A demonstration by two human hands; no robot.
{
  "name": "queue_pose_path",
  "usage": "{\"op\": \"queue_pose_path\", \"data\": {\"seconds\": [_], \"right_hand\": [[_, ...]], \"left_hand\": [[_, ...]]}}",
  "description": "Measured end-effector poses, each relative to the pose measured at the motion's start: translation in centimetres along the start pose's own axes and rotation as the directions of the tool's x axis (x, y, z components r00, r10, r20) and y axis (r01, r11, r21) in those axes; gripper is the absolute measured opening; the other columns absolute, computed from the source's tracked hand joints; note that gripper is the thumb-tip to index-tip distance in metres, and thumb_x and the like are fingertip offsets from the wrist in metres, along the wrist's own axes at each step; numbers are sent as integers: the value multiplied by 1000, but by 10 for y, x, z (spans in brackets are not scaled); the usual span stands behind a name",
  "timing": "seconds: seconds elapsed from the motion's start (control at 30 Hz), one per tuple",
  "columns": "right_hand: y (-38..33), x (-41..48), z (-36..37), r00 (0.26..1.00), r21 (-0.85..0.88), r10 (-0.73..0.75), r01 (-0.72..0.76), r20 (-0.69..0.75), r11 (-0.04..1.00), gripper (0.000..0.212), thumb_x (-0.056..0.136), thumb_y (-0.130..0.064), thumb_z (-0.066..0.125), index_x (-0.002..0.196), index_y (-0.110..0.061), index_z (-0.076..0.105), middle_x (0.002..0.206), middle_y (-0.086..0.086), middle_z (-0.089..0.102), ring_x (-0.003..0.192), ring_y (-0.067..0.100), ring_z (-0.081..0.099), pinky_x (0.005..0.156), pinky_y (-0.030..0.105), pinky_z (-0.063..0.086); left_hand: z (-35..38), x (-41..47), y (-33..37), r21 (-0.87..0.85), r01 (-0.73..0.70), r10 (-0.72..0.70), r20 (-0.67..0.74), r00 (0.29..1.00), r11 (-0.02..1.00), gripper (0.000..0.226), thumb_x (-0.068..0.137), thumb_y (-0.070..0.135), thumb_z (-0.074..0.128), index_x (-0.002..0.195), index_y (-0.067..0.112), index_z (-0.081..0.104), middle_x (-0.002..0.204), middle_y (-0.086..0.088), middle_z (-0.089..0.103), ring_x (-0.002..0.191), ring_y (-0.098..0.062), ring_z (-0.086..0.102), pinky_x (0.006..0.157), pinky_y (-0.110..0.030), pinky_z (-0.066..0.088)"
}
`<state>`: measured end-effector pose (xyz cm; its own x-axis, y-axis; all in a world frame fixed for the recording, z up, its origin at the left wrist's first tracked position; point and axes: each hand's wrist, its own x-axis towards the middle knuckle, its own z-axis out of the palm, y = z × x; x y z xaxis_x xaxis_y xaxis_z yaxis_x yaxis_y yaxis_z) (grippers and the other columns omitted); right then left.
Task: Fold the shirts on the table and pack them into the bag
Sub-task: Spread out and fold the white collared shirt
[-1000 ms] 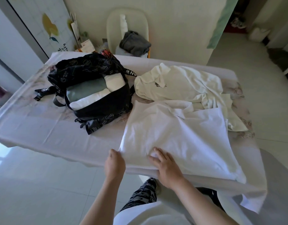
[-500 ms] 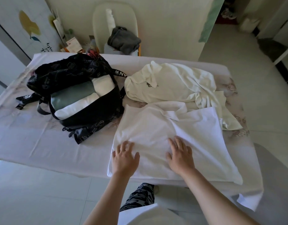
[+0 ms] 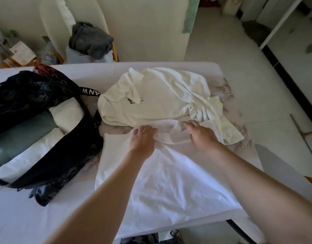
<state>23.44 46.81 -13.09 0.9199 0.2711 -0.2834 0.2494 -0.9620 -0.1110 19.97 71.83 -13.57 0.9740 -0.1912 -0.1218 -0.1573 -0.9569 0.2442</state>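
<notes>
**Bench** [image 3: 28,217]: draped in a white cloth and carrying all the task's things.

**White shirt** [image 3: 169,184]: spread flat on the near right part of the bench. Its near hem lies at the bench edge and its far edge is rumpled into a loose fold.

**Black bag** [image 3: 67,155]: lying open on the left of the bench, just beside the white shirt. Folded garments [image 3: 23,138], white and grey-green, are packed inside it.

**Cream shirt** [image 3: 160,95]: crumpled at the far right of the bench, its near edge touching the far edge of the white shirt.

**Left hand** [image 3: 143,138]: palm down on the far edge of the white shirt, fingers relaxed and lying on the cloth, pinching nothing.

**Right hand** [image 3: 202,134]: near the left hand, on the rumpled fold. Its fingers are stretched out leftward and touch the cloth, slightly blurred
</notes>
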Motion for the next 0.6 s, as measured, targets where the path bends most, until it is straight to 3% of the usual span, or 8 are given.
{"op": "queue_pose_path", "data": {"seconds": [0.1,0.17,0.23,0.3,0.4,0.5,0.57,0.6], "right_hand": [[18,15,0,997,-139,-71,68,-15,988,31,95,-20,56,126,-18,61,125,7,59,102,35,63,82,39,48],[30,17,-1,987,-40,-66,61,-144,997,18,92,-16,62,107,-10,70,108,12,64,86,40,65,72,40,50],[42,20,1,961,1,-32,34,-273,999,11,83,-8,70,94,-5,70,92,16,64,69,42,63,58,42,52],[48,21,4,938,10,24,-22,-347,1000,11,80,-2,72,90,-4,68,85,17,60,63,40,61,51,41,51],[43,17,9,859,107,168,-133,-483,985,17,81,2,71,95,-4,65,86,18,57,66,38,58,55,40,49],[40,13,9,750,211,251,-151,-612,966,19,83,6,67,97,-6,65,88,17,56,69,37,55,60,41,47],[44,17,3,712,234,281,-167,-644,958,24,79,9,66,97,-7,65,90,17,56,71,39,56,61,42,47],[47,20,-1,709,249,304,-184,-637,951,27,77,11,66,97,-6,64,91,18,56,74,39,56,62,42,48]], "left_hand": [[2,15,-19,118,-62,58,34,998,991,28,94,33,45,112,26,64,112,0,62,108,-26,50,95,-37,31],[2,22,-29,145,-93,105,-78,991,985,29,92,35,43,93,22,69,92,-1,65,93,-28,56,86,-39,33],[2,29,-30,84,-7,26,-223,974,996,22,89,31,51,83,19,68,80,-2,63,82,-30,57,79,-40,33],[3,34,-21,0,102,-97,-306,947,995,5,84,22,66,83,18,69,82,-4,62,83,-32,56,79,-41,34],[2,35,0,-94,191,-213,-389,896,977,35,71,3,66,101,19,67,105,-4,59,97,-30,50,89,-40,32],[11,23,24,-34,-183,152,-418,896,982,43,74,1,60,113,18,64,121,-6,57,106,-30,50,92,-43,37],[30,13,30,77,-374,380,-281,881,924,42,81,9,59,123,18,62,136,-9,54,122,-34,50,101,-47,36],[41,9,29,97,-355,367,-170,914,930,48,86,20,57,133,20,57,147,-10,46,133,-36,43,108,-49,32]]}}
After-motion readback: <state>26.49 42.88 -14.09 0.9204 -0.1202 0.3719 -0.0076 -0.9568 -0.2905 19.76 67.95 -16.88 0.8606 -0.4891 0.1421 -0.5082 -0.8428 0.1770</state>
